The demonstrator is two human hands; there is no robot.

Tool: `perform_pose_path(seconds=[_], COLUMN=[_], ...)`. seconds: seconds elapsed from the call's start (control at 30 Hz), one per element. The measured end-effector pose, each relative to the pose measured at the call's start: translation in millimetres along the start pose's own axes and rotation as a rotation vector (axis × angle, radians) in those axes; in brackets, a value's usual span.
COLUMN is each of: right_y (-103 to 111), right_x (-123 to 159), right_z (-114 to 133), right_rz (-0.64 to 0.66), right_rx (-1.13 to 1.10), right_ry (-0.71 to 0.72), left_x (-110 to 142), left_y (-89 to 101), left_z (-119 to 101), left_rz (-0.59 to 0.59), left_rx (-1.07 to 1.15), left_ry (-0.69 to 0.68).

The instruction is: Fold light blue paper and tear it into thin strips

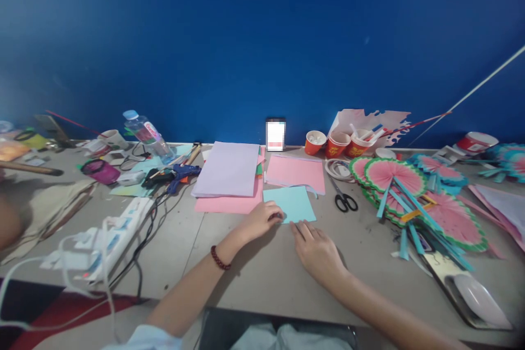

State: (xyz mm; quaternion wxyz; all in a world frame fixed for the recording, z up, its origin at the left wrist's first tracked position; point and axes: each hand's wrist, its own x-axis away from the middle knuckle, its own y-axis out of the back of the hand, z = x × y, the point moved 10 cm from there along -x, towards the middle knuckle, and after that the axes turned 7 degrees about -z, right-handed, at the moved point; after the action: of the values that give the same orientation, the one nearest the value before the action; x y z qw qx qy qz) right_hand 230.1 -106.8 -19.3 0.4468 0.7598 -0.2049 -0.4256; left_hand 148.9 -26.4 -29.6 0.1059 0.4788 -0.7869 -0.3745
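A light blue sheet of paper (pixel 292 201) lies on the table in front of me. At its lower left corner my left hand (pixel 264 220) has its fingers curled together on the near edge. My right hand (pixel 315 247) rests lower right of that, fingers stretched out and their tips on the paper's near edge. Just beyond the blue sheet is a pink sheet (pixel 296 172). To the left, a lilac stack of paper (pixel 228 169) partly covers more pink paper (pixel 229 205). Black-handled scissors (pixel 345 201) lie to the right of the sheets.
Watermelon-patterned paper fans (pixel 396 178) and a computer mouse (pixel 478 298) occupy the right side. Red paper cups (pixel 315 145) stand by the blue wall. At left are a power strip (pixel 118 243) with cables, a blue glue gun (pixel 178 175) and a tilted water bottle (pixel 150 134).
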Motion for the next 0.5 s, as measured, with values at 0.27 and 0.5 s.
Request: perform_pose_path(seconds=[0.27,0.5], right_y=[0,-5], right_x=[-3,-1], right_z=[1,3], right_rz=[-0.017,-0.027], right_rx=[-0.061,-0.090], right_ry=[0.005,0.018], left_x=[2,2], left_y=[6.8,11.3], left_z=[-3,0], left_rz=[-0.029,-0.047], left_rx=[-0.157,-0.236], left_ry=[-0.040,-0.054])
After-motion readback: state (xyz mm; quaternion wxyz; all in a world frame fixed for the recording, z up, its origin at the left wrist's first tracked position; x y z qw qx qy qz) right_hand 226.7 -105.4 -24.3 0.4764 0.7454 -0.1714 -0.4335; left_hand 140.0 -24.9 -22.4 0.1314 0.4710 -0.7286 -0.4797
